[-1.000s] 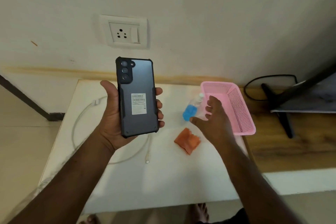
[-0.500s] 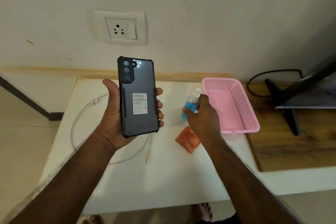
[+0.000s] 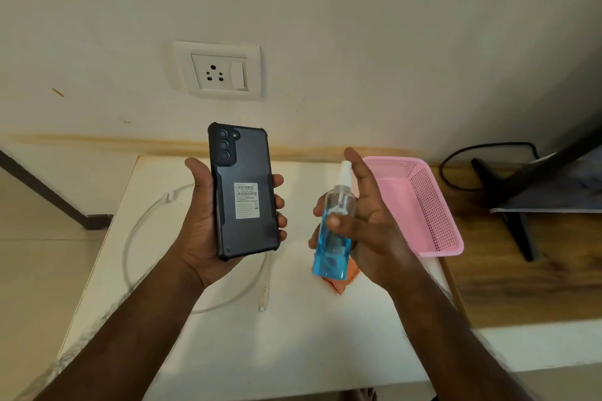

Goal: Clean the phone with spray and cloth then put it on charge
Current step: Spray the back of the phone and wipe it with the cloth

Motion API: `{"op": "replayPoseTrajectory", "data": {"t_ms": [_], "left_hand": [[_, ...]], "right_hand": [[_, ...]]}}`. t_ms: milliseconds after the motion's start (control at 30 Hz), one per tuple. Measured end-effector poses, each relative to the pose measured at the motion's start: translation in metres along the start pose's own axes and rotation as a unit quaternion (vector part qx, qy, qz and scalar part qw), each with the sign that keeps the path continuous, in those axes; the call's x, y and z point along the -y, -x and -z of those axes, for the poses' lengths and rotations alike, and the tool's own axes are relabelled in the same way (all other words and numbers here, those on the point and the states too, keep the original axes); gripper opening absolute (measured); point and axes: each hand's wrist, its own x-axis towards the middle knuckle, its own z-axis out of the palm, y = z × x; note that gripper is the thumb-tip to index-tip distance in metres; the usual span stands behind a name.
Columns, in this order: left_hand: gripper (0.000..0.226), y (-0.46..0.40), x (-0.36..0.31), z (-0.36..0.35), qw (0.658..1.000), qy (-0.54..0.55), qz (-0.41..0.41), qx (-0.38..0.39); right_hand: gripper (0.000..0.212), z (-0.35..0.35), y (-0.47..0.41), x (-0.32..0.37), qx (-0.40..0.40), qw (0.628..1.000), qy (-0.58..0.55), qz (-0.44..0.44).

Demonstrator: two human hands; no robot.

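Note:
My left hand [image 3: 203, 231] grips a dark-cased phone [image 3: 244, 192] upright above the white table [image 3: 293, 342], its back with the camera lenses and a white sticker facing me. My right hand [image 3: 368, 221] holds a clear spray bottle [image 3: 332, 247] half full of blue liquid, lifted off the table to the right of the phone, with the forefinger raised beside the white nozzle. An orange cloth [image 3: 343, 282] lies on the table, mostly hidden under the bottle. A white charging cable [image 3: 136, 231] loops on the table, its plug end [image 3: 262, 303] lying below the phone.
A wall socket with a switch [image 3: 218, 70] sits on the wall above the table. A pink mesh basket [image 3: 433, 205] stands at the table's right edge. Further right on a wooden surface [image 3: 521, 286] are a black stand and a black cord [image 3: 456, 169].
My right hand reached to the spray bottle beside the basket, closed round it and lifted it up toward me next to the phone. The left hand kept the phone nearly still.

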Motion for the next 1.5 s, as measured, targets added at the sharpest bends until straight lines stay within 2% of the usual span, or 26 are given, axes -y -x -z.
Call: {"op": "replayPoseTrajectory", "data": {"t_ms": [100, 167, 300, 433, 567, 667, 833, 967, 1067, 1267, 1367, 1500], "left_hand": [[0.107, 0.000, 0.000, 0.001, 1.000, 0.000, -0.005, -0.007], [0.105, 0.000, 0.000, 0.002, 1.000, -0.005, -0.013, -0.016], [0.101, -0.003, 0.001, 0.003, 0.998, -0.030, -0.026, -0.044], [0.106, -0.003, 0.003, 0.005, 0.997, -0.046, -0.019, -0.053], [0.096, -0.005, 0.006, 0.007, 0.998, -0.039, -0.026, -0.050], [0.093, -0.006, 0.008, 0.009, 0.998, -0.026, -0.026, -0.053], [0.083, -0.006, 0.008, 0.009, 0.995, -0.023, -0.057, -0.074], [0.085, -0.008, 0.007, 0.009, 0.994, -0.019, -0.061, -0.085], [0.095, -0.008, 0.006, 0.011, 0.997, 0.001, -0.032, -0.064], [0.104, -0.004, 0.006, 0.004, 1.000, -0.009, 0.004, -0.028], [0.104, -0.002, 0.007, -0.002, 1.000, -0.011, 0.018, -0.013], [0.100, -0.001, 0.009, -0.008, 0.999, -0.025, 0.037, -0.008]], "right_hand": [[0.091, -0.008, 0.003, 0.003, -0.008, 0.999, 0.045, 0.000], [0.089, -0.014, 0.005, 0.004, -0.037, 0.991, 0.125, 0.007], [0.086, -0.033, 0.010, 0.009, -0.066, 0.944, 0.317, 0.057], [0.084, -0.050, 0.012, 0.018, -0.096, 0.896, 0.422, 0.097], [0.077, -0.064, 0.014, 0.026, -0.104, 0.859, 0.489, 0.105], [0.075, -0.066, 0.016, 0.027, -0.100, 0.849, 0.511, 0.089], [0.079, -0.069, 0.022, 0.021, -0.021, 0.841, 0.538, 0.056], [0.076, -0.067, 0.022, 0.019, -0.012, 0.842, 0.537, 0.050], [0.073, -0.063, 0.020, 0.019, -0.050, 0.841, 0.534, 0.069], [0.079, -0.054, 0.012, 0.029, -0.168, 0.797, 0.565, 0.133], [0.076, -0.054, 0.009, 0.034, -0.188, 0.797, 0.561, 0.120], [0.075, -0.056, 0.008, 0.035, -0.176, 0.814, 0.546, 0.087]]}}
